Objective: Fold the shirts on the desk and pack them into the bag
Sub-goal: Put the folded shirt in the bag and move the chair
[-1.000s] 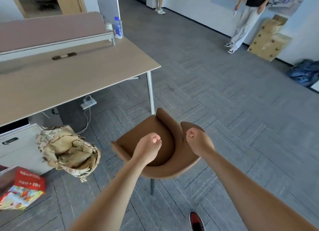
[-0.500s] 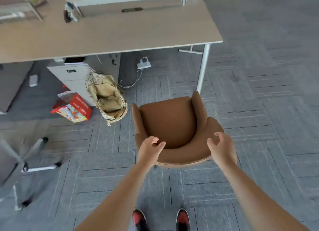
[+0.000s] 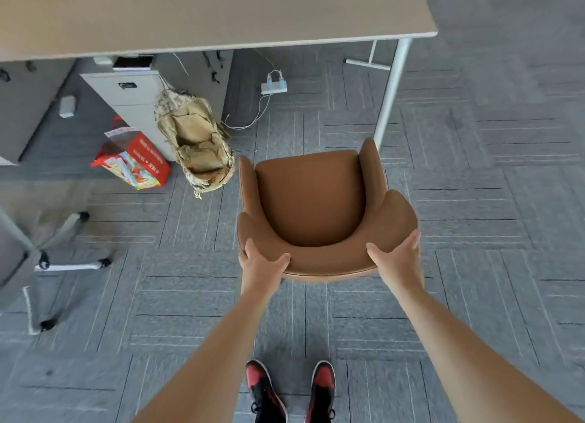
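A brown padded chair (image 3: pixel 311 198) stands on the carpet in front of the light wooden desk (image 3: pixel 205 14). My left hand (image 3: pixel 261 264) grips the left side of the chair's backrest, thumb on the inner face. My right hand (image 3: pixel 399 259) holds the right side of the backrest the same way. A camouflage backpack (image 3: pixel 196 144) stands open on the floor left of the chair, leaning against a drawer cabinet. No shirts show in this view.
A grey drawer cabinet (image 3: pixel 133 103) sits under the desk. A red printed bag (image 3: pixel 136 160) lies beside the backpack. A power strip (image 3: pixel 273 85) with cables lies under the desk. A white desk leg (image 3: pixel 391 90) stands behind the chair. An office chair's wheeled base (image 3: pixel 53 264) is at left.
Both hands were fists above the chair, then opened and came down onto the backrest, which they now hold. The view swung down and left toward the desk.
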A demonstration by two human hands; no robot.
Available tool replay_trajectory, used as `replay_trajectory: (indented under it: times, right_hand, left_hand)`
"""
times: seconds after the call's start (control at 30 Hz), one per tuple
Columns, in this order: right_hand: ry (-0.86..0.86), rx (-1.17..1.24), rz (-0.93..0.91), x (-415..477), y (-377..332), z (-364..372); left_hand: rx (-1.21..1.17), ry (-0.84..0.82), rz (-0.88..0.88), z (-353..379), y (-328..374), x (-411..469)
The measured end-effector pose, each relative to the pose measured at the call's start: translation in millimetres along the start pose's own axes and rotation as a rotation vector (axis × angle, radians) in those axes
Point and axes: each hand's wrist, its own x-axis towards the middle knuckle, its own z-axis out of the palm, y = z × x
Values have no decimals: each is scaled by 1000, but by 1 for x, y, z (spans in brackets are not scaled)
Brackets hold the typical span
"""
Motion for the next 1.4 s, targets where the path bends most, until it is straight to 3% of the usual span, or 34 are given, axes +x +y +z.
replay_trajectory:
  times: [0.23, 0.43, 0.57, 0.97, 1.4]
  right_hand:
    - [-45, 258, 149, 6, -9, 5]
    - [-51, 355, 187, 3, -15, 5]
    - [-87, 393, 219, 1, -19, 3]
    - [-4, 414, 60, -2, -25, 5]
    - [49, 459, -2, 64, -113, 49]
  left_hand:
    - [-288, 16, -211, 8, 14, 11]
    - [-381, 74, -299, 9, 20, 13]
    - [-387, 25, -316, 7, 20, 12]
    - [-407, 48, -69, 9, 6, 24]
    - [-466, 4, 105, -29, 66, 134]
